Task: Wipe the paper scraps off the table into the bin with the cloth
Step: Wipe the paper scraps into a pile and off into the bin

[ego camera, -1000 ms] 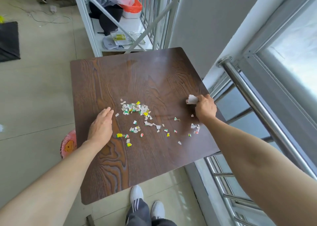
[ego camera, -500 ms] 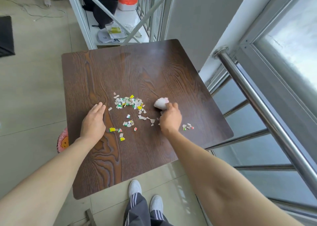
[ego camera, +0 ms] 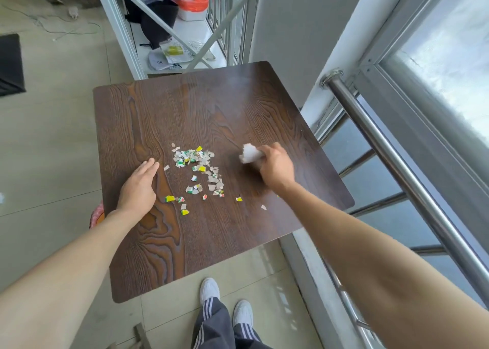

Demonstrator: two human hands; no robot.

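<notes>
A dark wood-grain table (ego camera: 211, 115) fills the middle. The left hand (ego camera: 139, 187) lies flat near its left edge, fingers together. The right hand (ego camera: 275, 167) is closed around a white cloth (ego camera: 249, 153), right of the paper scraps (ego camera: 197, 172). A pink bin (ego camera: 95, 215) peeks out under the table's left edge.

The right hand (ego camera: 275, 167), gripping the white cloth (ego camera: 250, 153), has pulled back toward three o'clock from the paper scraps (ego camera: 197, 171), whose right-side strays it swept toward the main pile.
</notes>
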